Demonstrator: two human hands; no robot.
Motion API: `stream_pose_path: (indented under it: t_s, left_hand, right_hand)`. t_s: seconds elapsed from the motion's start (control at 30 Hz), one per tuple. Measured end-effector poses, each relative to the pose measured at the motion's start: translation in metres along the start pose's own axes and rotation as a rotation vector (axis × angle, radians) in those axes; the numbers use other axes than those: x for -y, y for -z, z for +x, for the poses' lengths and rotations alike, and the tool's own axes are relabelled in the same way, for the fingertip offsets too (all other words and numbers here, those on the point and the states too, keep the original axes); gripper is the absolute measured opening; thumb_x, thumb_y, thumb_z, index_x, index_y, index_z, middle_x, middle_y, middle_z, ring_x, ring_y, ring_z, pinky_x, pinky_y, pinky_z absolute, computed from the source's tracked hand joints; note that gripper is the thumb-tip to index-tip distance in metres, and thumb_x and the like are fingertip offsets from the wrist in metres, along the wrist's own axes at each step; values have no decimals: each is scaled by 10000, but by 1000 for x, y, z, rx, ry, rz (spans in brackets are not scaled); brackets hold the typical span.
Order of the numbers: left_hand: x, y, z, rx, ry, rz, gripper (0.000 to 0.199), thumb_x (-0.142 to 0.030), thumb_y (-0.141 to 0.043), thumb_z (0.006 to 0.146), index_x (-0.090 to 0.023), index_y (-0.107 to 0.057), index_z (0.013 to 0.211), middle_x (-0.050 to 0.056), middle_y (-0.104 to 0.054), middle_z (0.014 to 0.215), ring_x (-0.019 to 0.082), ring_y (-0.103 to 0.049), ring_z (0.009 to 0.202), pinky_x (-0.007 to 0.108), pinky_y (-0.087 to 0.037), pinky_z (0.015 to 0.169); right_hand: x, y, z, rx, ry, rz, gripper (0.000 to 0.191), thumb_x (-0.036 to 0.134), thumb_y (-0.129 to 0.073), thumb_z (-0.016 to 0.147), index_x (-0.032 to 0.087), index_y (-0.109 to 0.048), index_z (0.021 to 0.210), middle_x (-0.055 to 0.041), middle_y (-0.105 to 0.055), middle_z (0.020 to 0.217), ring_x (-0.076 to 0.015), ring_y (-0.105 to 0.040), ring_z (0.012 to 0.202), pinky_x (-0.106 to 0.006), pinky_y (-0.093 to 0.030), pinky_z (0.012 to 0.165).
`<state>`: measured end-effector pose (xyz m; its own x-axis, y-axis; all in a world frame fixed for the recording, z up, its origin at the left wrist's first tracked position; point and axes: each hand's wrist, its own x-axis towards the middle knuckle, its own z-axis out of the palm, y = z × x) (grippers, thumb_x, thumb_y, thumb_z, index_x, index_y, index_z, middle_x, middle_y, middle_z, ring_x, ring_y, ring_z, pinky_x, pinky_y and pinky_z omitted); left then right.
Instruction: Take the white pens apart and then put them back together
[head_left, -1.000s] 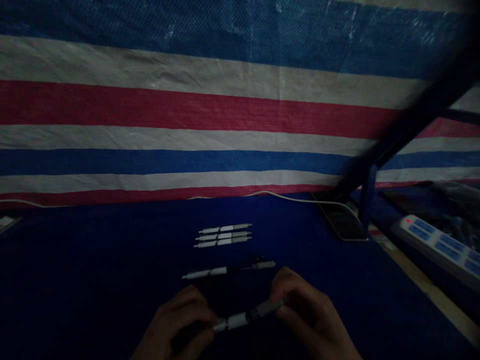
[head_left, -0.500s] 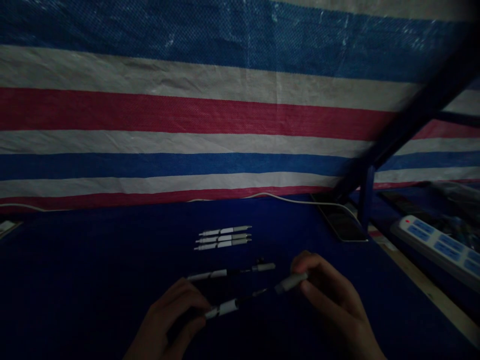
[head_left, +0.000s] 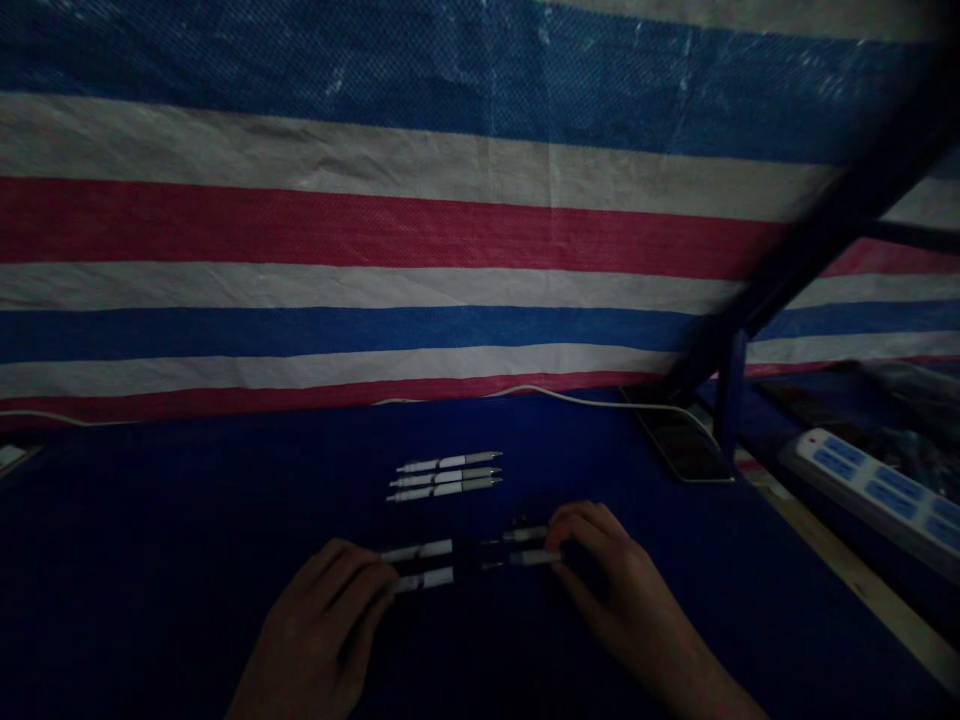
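Observation:
My left hand (head_left: 319, 625) and my right hand (head_left: 626, 590) rest low on the dark blue table cover (head_left: 187, 560). Between them lies a white-and-grey pen (head_left: 424, 578), its left end at my left fingertips and its right end at my right fingertips. Its dark middle is hard to see. Just beyond it, almost touching, a similar pen (head_left: 416, 551) lies parallel. A small dark piece (head_left: 519, 521) sits behind that pen. Farther back, a row of three assembled pens (head_left: 446, 477) lies side by side, untouched.
A smartphone (head_left: 682, 447) lies at the table's back right, near a blue metal frame post (head_left: 731, 400). A white cable (head_left: 570, 398) runs along the back edge. A power strip (head_left: 862, 490) sits lower right. A striped tarp (head_left: 375, 230) forms the backdrop.
My hands have come together and lowered the pen, whose two parts were apart and tilted, so it now lies level and parallel to the nearby pen. My right hand has moved left.

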<state>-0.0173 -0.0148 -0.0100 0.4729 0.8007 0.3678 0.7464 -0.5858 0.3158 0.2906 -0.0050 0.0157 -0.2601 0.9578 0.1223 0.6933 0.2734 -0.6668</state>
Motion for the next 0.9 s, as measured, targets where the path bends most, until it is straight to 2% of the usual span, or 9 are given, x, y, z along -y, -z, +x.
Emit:
stream_pose_path:
  t_s: [0.2, 0.5, 0.7, 0.9]
  left_hand:
    - [3, -7, -2, -27, 15, 43, 214, -119, -518, 895, -239, -666, 993, 40, -708, 934, 238, -661, 872, 475, -530, 872]
    - [5, -14, -6, -69, 27, 26, 266, -140, -554, 889, -244, -658, 1110, 75, -675, 1041, 265, -658, 945, 513, -552, 857]
    - [2, -4, 4, -74, 87, -34, 196, -198, -562, 896, -235, -639, 1072, 54, -655, 997, 222, -666, 916, 388, -582, 808]
    - [17, 11, 26, -55, 126, -34, 201, -212, -587, 876, -232, -629, 1072, 38, -674, 1004, 220, -675, 930, 381, -579, 815]
  right_hand:
    - [-5, -9, -1, -71, 17, -57, 265, -12, -522, 769, 221, -576, 884, -72, -578, 1004, -248, -579, 908, -411, -507, 792]
    - [-8, -11, 1, -63, 42, -61, 314, -45, -530, 755, 214, -581, 924, -75, -569, 1016, -252, -567, 926, -425, -510, 804]
    - [-6, -9, 2, -89, 56, -72, 268, -8, -555, 773, 213, -596, 918, -75, -587, 1005, -259, -579, 940, -428, -505, 828]
    - [-6, -6, 4, -142, 71, -20, 179, 51, -547, 815, 207, -602, 883, -71, -599, 949, -257, -586, 917, -421, -492, 809]
